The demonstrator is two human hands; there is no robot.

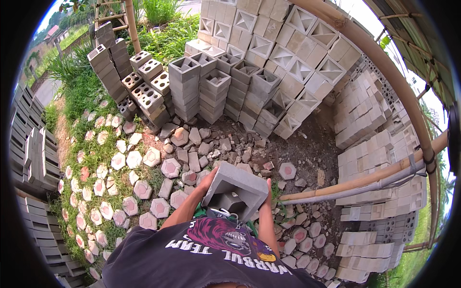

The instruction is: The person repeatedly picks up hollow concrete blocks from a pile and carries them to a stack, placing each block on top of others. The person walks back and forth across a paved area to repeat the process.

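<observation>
A grey square concrete vent block [242, 177] is held up close against my body, tilted, its hollow face turned toward me. My left hand [209, 180] grips its left side. On the opposite side my right hand [266, 196] is pressed, its fingers mostly hidden behind the block. An angled inner piece shows inside the hollow. Ahead of me stand columns of similar square grey blocks [185, 86], and behind them rises a tall stack of paler blocks with triangular patterns [298, 65].
Hexagonal pavers [142, 189] and broken rubble [230, 144] cover the ground. Blocks with round holes [146, 96] stand at the far left. A bamboo pole [355, 187] juts in from the right, before stacked pale blocks [384, 168]. More blocks [41, 156] line the left.
</observation>
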